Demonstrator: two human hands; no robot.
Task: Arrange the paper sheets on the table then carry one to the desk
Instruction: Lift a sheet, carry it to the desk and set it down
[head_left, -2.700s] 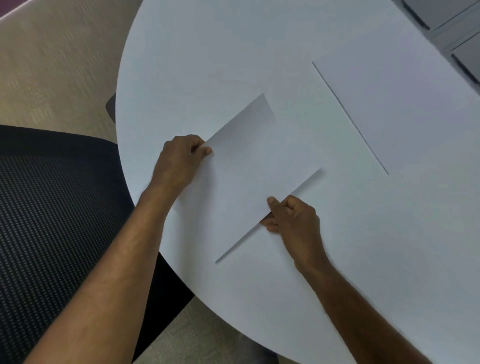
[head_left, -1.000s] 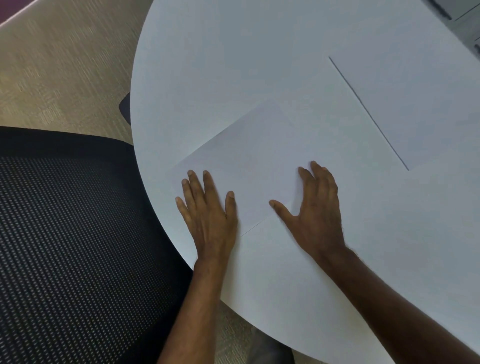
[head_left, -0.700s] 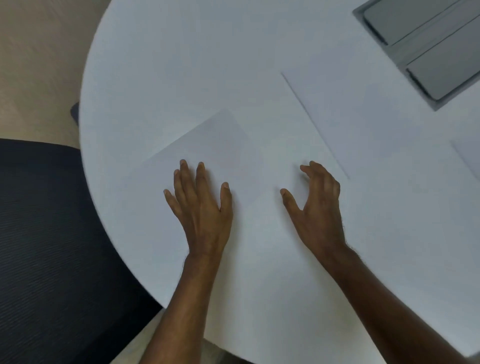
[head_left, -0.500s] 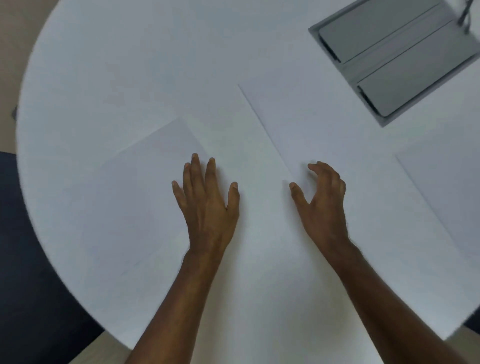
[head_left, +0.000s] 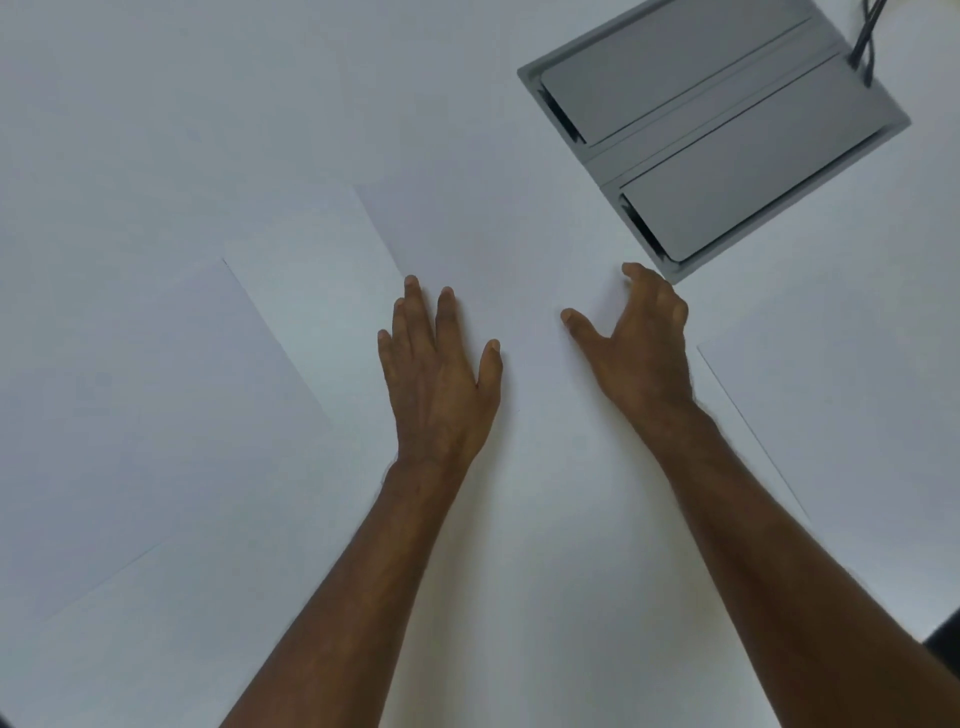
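Three white paper sheets lie flat on the white round table. The left sheet lies apart from my hands. The middle sheet stretches under both hands. My left hand rests flat on it, fingers spread, holding nothing. My right hand hovers or touches the same sheet near its right side, fingers curled and apart, holding nothing. The right sheet lies beyond my right forearm.
A grey cable hatch with two flaps is set into the table at the upper right, with dark cables coming out of its far corner. A dark patch shows past the table edge at the lower right.
The sheet that both hands held was laid down and released; it now lies at the left. The view and both hands shifted right onto the middle sheet, bringing the hatch and right sheet into view.
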